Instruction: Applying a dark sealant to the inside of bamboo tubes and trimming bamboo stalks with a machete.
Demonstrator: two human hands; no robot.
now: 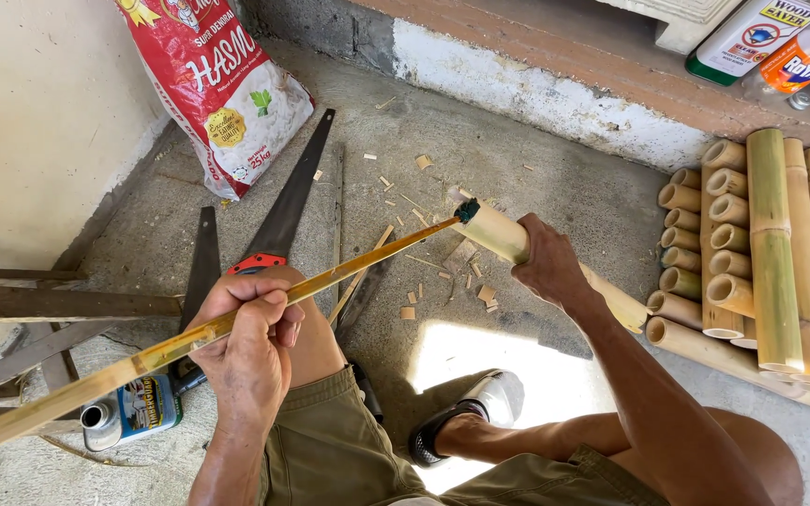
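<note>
step: swabbing inside a bamboo tube | left hand closed around long bamboo stick, its dark padded tip at the tube's mouth | right hand wrapped round bamboo tube, held above the floor, left of the bamboo stack | next, likely: tip and bore kept in line

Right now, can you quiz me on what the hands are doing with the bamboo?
1. True or false: the right hand grips a bamboo tube.
2. What does the left hand hold? A) saw B) long stick C) bottle
3. Where does the stick tip point?

Key: 1 true. 2 B. 3 At the tube's open end, where the tip looks dark green.
</note>
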